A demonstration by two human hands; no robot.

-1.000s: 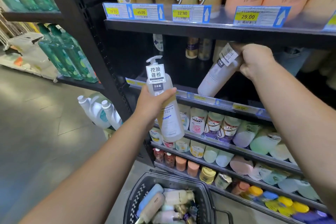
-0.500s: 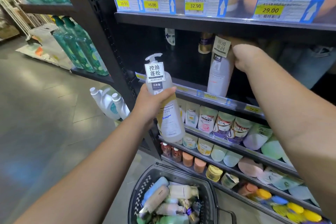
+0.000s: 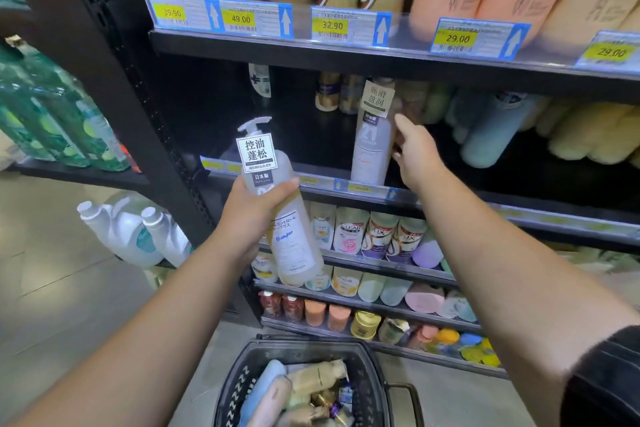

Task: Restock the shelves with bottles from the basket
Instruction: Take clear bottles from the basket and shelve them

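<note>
Two hands are at work in front of the shelving. The left hand [image 3: 254, 215] has its fingers and thumb curled round the middle of a pump bottle [image 3: 298, 246]. The bottle is pale and partly clear. It is held in the air before the shelves, tilted, with the pump head up and to the left.

The right hand [image 3: 417, 154] reaches forward and holds nothing, and its fingers [image 3: 401, 123] are rather straight. They lie at the right side of a white bottle [image 3: 370, 149]; if they touch it or are only just beside it, one cannot tell. This white bottle stands upright near the front of the middle shelf [image 3: 561, 220], behind the rail. More bottles lie on their sides further right on the same shelf.

Below, between the two forearms, the basket [image 3: 239, 388] sits low, and several bottles [image 3: 315, 380] lie in it, close together. The shelf above carries tall bottles behind yellow price tags [image 3: 332, 26], and the lower shelves are packed with smaller goods.

As a judgement, the task is not far along. The white bottle seems to be in its place and the right hand is probably finishing with it. The pump bottle is not yet on any shelf, and the darker stretch left of the white bottle looks like a likely spot for it. The basket holds a good number of bottles, so most of the restocking is left.
</note>
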